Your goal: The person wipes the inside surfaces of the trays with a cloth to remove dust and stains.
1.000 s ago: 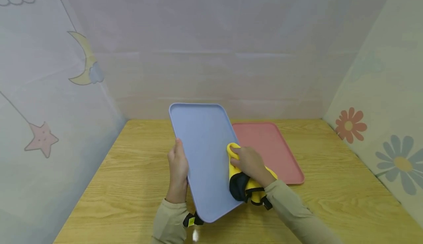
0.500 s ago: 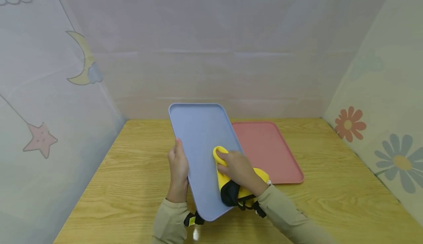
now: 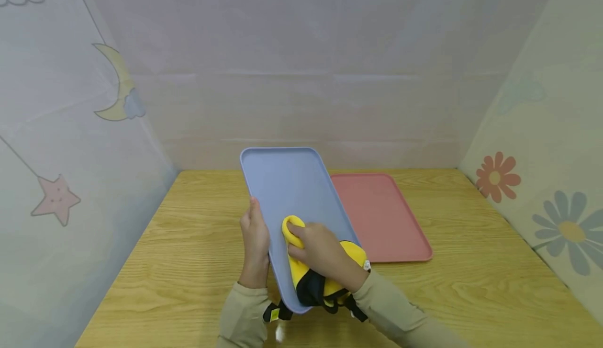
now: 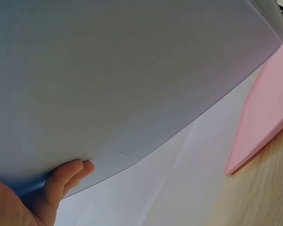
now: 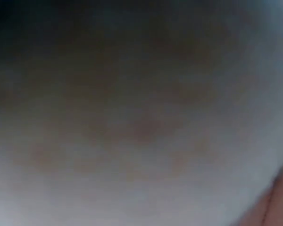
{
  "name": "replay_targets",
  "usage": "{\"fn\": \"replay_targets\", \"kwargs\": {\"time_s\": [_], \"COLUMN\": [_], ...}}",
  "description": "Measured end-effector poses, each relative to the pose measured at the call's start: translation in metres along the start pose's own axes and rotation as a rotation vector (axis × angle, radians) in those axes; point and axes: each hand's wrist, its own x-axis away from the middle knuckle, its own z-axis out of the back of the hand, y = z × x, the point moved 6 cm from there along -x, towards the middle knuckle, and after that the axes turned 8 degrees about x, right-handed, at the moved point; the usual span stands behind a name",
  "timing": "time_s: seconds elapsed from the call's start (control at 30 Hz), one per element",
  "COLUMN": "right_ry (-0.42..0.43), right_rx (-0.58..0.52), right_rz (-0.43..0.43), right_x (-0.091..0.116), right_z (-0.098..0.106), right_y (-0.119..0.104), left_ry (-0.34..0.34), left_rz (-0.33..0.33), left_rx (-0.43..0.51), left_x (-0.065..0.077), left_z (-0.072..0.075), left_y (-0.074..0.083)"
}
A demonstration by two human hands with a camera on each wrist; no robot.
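Note:
A blue rectangular tray (image 3: 292, 186) is held up at a tilt over the table. My left hand (image 3: 256, 243) grips its left edge, thumb along the rim. In the left wrist view, the fingers (image 4: 68, 176) curl under the tray's underside (image 4: 122, 84). My right hand (image 3: 322, 251) pinches a folded yellow cloth (image 3: 297, 272) with black parts and presses it against the tray's lower face. The cloth's other end hangs past the tray's right edge, beneath the wrist. The right wrist view is a close, blurred pale surface.
A pink tray (image 3: 379, 217) lies on the wooden table (image 3: 188, 254), right of and behind the blue one. Pale printed sheets (image 3: 301, 91) wall the table at the back and both sides.
My right hand has slid the cloth leftward and slightly down across the blue tray, from its right edge toward its left. My left hand and the tray stay almost still.

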Motion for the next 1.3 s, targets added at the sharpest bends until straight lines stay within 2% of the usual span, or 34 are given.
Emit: {"fn": "replay_targets", "kwargs": {"time_s": [0.23,0.3,0.47,0.57,0.67,0.8,0.97,1.13,1.3], "right_ry": [-0.048,-0.059,-0.075,-0.074,-0.062,-0.054,-0.087,-0.142,-0.159], "right_rx": [-0.024,-0.020,0.007,0.027,0.055,0.083,0.087,0.088,0.130], "right_rz": [0.068,0.074,0.048,0.023,-0.017,-0.073,-0.154,-0.267,-0.327], "right_x": [-0.002,-0.002,-0.001,0.000,0.001,0.001,0.000,0.002,0.006], "right_z": [0.000,0.000,0.000,0.000,0.001,0.002,0.000,-0.003,-0.007], "right_y": [-0.023,-0.027,-0.026,-0.021,-0.012,0.005,0.032,0.061,0.089], "left_ry": [-0.005,0.003,0.035,0.023,0.018,0.046,0.076,0.054,0.030], "left_rz": [0.020,0.028,0.028,0.026,0.029,0.033,0.033,0.028,0.008], "left_rx": [0.091,0.089,0.056,0.072,0.075,0.035,0.025,0.036,0.035], "left_x": [0.001,0.001,0.001,0.001,0.001,0.001,0.001,0.002,0.003], "left_z": [-0.003,-0.003,0.000,0.000,0.000,0.003,0.006,0.006,0.005], "left_y": [-0.005,-0.007,-0.007,-0.006,-0.005,-0.004,-0.002,0.001,0.005]}}
